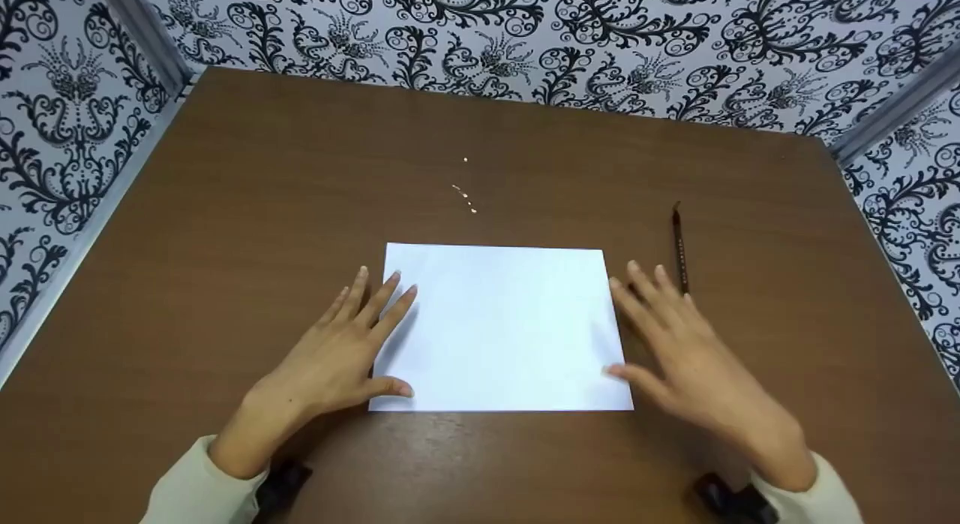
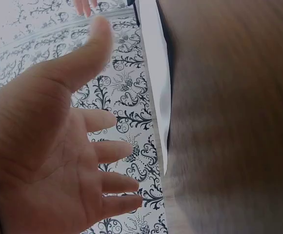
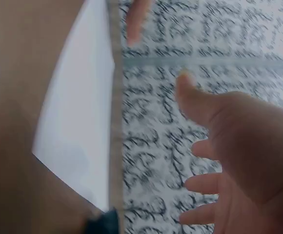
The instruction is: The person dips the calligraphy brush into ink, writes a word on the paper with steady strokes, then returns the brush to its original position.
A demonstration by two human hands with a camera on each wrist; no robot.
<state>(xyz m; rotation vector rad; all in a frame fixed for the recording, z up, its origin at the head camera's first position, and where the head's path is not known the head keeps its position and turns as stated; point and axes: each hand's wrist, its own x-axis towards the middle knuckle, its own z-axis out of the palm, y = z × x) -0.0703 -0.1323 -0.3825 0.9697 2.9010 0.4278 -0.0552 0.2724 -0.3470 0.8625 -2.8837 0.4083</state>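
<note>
A blank white sheet of paper lies on the brown table, its long side facing me. My left hand is spread over the sheet's left edge, with fingertips and thumb overlapping the paper in the head view. At the opposite edge is my right hand, fingers straight and thumb tip over the paper's right border. Both palms are bare in the wrist views, the left hand and the right hand each holding nothing. Just beyond the right fingers lies a slim dark pencil-like stick, tapered at its far end.
Tiny white bits are scattered on the brown table behind the paper. Black-and-white patterned wallpaper rises past the far edge. Dark wrist devices show beneath the light sleeves.
</note>
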